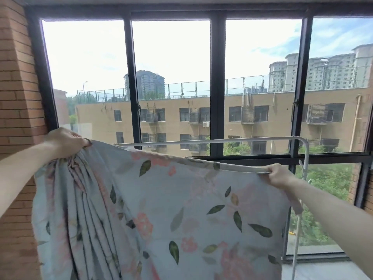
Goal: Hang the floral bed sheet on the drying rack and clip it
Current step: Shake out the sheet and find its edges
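Note:
The floral bed sheet (171,209), pale blue with pink flowers and green leaves, hangs spread between my hands in front of the window. My left hand (64,141) grips a bunched part of its top edge at the left, raised high. My right hand (279,175) pinches the top hem at the right, lower down. The white drying rack (222,140) shows its top bar behind the sheet, bending down into a right-hand post. The sheet's top edge slopes below that bar. No clips are visible.
A large dark-framed window (217,87) fills the view behind the rack, with buildings and trees outside. A brick wall (18,87) stands close on the left. The rack's lower part is hidden by the sheet.

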Available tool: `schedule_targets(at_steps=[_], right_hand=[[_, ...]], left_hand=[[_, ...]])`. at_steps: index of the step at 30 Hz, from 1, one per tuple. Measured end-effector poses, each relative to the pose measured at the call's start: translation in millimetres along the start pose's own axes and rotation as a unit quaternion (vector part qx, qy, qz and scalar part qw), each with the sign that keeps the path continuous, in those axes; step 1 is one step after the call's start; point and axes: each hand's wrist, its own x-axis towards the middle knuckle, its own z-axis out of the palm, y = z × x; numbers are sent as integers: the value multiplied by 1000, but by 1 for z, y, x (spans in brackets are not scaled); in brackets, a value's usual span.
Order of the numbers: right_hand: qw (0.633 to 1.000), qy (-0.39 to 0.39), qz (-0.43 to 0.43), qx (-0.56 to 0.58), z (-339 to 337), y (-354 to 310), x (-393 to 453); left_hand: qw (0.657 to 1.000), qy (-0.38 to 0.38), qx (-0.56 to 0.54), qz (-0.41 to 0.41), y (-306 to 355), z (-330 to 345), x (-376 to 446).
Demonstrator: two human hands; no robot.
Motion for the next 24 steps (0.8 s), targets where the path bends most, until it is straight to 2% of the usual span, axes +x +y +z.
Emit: schedule_targets(at_steps=[3, 5, 7, 10, 11, 13, 16, 18, 21, 24], right_hand=[[980, 109, 18, 168, -22, -43, 5], [931, 176, 13, 320, -41, -88, 4], [902, 201, -24, 381, -59, -127, 7], [953, 142, -106, 245, -71, -162, 4], [955, 160, -122, 219, -75, -169, 5], [940, 208, -136, 235, -83, -178, 10], [963, 146, -151, 170, -84, -189, 10], [961, 156, -147, 172, -84, -187, 10], [956, 190, -120, 188, -84, -169, 12], [962, 165, -75, 204, -79, -152, 17]], left_hand=[[999, -11, 37, 4, -3, 2, -1], [998, -21, 53, 10, 0, 3, -2], [997, -59, 46, 13, 4, 4, -6], [990, -133, 12, 35, 14, 6, -16], [987, -154, 15, 48, 19, 8, -22], [983, -173, 14, 69, 27, 11, -28], [985, -144, -3, 98, 33, 11, -27], [986, -131, 16, 105, 33, 7, -25], [974, -177, 89, 110, 32, 0, -30], [958, -214, 119, 147, 31, 0, -35]])
